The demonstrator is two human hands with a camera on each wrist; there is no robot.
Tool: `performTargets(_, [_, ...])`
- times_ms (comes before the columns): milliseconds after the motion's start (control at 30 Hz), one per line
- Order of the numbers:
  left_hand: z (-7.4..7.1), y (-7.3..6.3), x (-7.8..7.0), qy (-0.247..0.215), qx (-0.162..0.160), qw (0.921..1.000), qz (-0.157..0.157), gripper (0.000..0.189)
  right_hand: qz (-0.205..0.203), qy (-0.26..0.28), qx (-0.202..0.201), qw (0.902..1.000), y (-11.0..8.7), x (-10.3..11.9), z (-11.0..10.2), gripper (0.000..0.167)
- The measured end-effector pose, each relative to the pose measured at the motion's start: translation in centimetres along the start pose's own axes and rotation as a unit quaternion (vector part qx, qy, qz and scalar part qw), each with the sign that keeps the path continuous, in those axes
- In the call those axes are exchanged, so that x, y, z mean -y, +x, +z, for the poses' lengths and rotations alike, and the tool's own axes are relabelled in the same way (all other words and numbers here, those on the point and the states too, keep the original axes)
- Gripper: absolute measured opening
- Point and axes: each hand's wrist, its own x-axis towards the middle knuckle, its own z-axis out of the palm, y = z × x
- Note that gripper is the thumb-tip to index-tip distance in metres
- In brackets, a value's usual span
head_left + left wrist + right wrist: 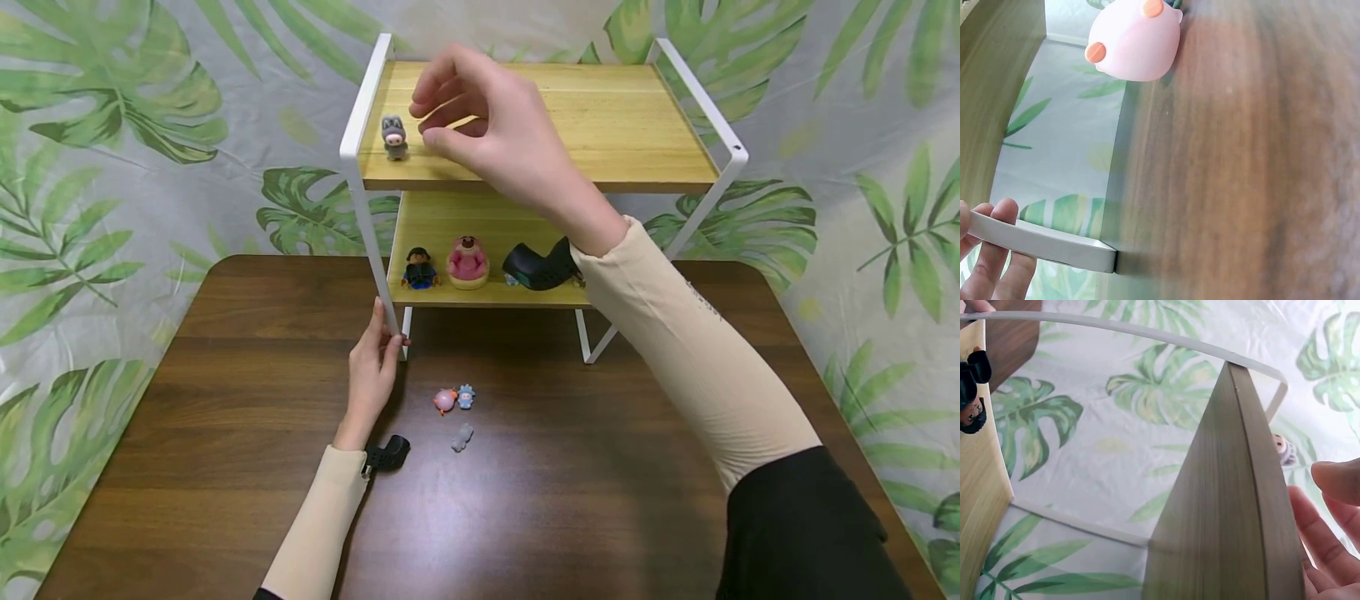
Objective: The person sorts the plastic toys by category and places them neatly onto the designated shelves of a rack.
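My left hand (371, 367) holds the white metal leg (372, 250) of a two-tier shelf, low on its left side. In the left wrist view, the fingers (988, 269) lie on both sides of the white bar (1054, 245). Over the top board (600, 117) my right hand (495, 125) hangs with bent fingers and a gap between thumb and fingertips, holding nothing. Just left of those fingertips a small grey figurine with long ears (393, 138) stands upright near the board's left edge. The right wrist view shows only its head (1283, 450) past the board.
The lower board (435, 218) bears a dark-haired toy figure (420, 269), a pink seated bear (468, 262) and small items partly hidden by the right wrist camera (538, 265). On the brown table (247, 400) lie a pink toy (445, 401), a blue figurine (466, 396) and a greyish figurine (462, 437).
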Motion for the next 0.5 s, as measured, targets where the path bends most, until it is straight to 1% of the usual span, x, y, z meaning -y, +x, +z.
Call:
performTargets(133, [0.0,0.0,0.0,0.002,0.000,1.0000,0.001,0.089,-0.014,0.022,-0.014,0.9996,-0.9,0.0,-0.5,0.015])
performTargets(267, [0.0,0.0,0.0,-0.001,-0.002,1.0000,0.003,0.090,0.003,0.052,-0.023,0.9984,-1.8,0.1,-0.9,0.015])
performTargets(333, [0.0,0.0,0.0,-0.002,-0.003,1.0000,0.002,0.090,0.000,0.062,-0.028,0.9977,-2.2,0.1,-1.0,0.015])
performTargets(433, [0.0,0.0,0.0,-0.003,-0.003,1.0000,0.003,0.090,-0.007,0.082,-0.032,0.9961,-2.9,0.1,-1.2,0.016])
performTargets(500, [0.0,0.0,0.0,-0.003,-0.003,1.0000,0.003,0.089,-0.025,0.088,-0.032,0.9953,-3.3,0.0,-1.4,0.015])
